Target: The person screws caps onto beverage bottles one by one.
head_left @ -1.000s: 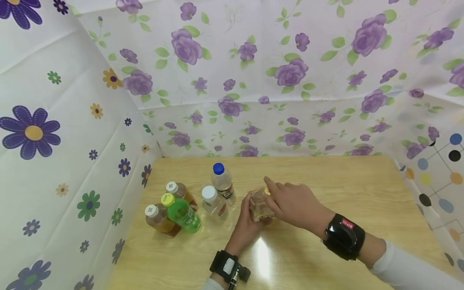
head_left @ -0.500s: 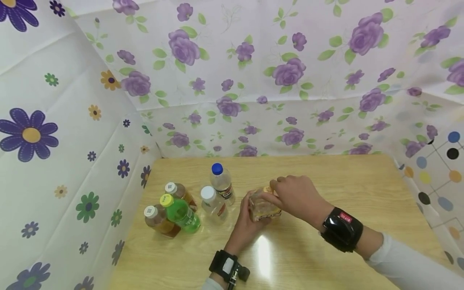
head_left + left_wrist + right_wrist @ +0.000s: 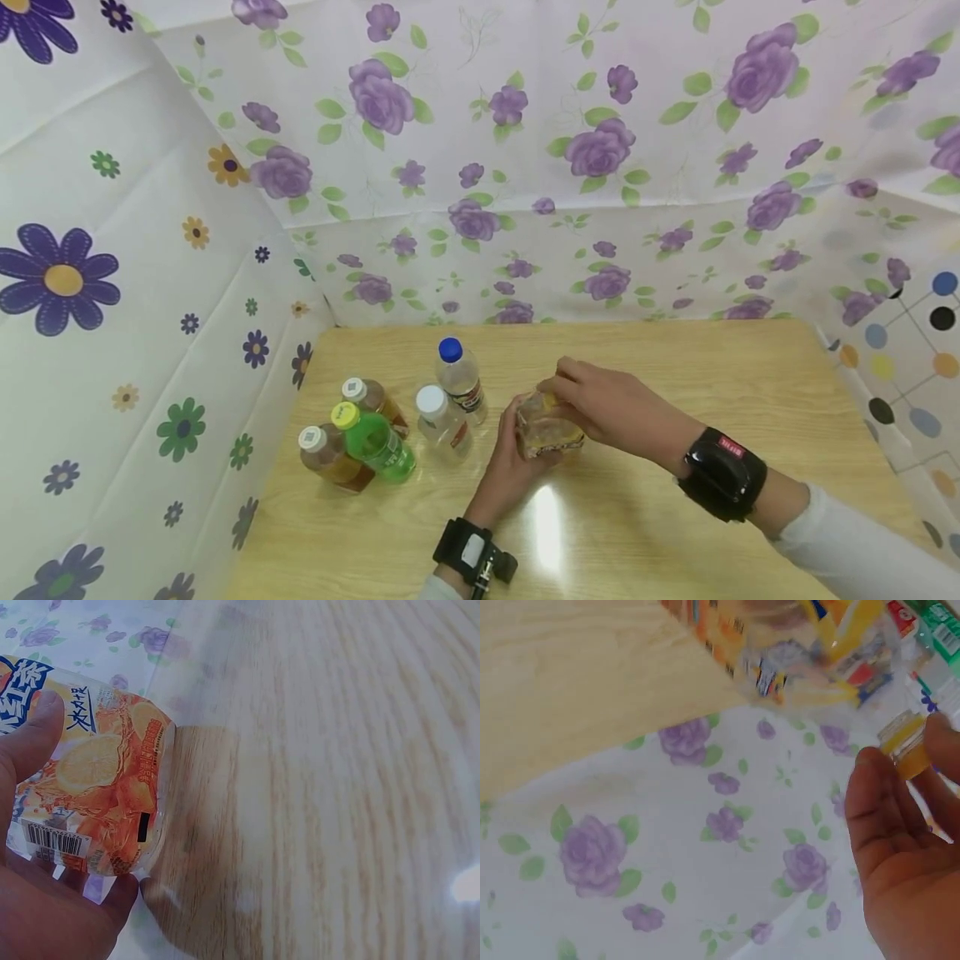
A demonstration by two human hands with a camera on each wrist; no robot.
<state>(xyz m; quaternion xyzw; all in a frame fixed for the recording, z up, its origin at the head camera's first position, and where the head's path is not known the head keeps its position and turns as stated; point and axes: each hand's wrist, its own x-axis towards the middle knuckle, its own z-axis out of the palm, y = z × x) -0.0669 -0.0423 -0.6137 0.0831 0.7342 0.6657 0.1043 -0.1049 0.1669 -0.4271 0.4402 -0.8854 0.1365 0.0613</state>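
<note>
A clear plastic bottle [image 3: 549, 432] is tilted above the table, its neck end toward the right hand. My left hand [image 3: 517, 467] grips its body from the left. In the left wrist view, the thumb lies across the bottle's orange label [image 3: 90, 769], printed with lemon slices and a barcode. My right hand [image 3: 611, 407] is at the neck. The right wrist view shows its thumb and fingers pinching a yellow cap [image 3: 913, 759], with the clear threaded neck just beside it. Whether the cap is still seated on the neck I cannot tell.
To the left stand a blue-capped bottle [image 3: 463, 385], a white-capped clear bottle [image 3: 447, 432], a green bottle [image 3: 381, 446] and two brown bottles [image 3: 345, 467] with white caps. Flowered cloth [image 3: 525, 167] walls the back and sides of the wooden table [image 3: 697, 375].
My right hand's index finger was stretched out over the cap; its fingers then curled and shifted around the cap. The left hand and bottle have stayed almost in place.
</note>
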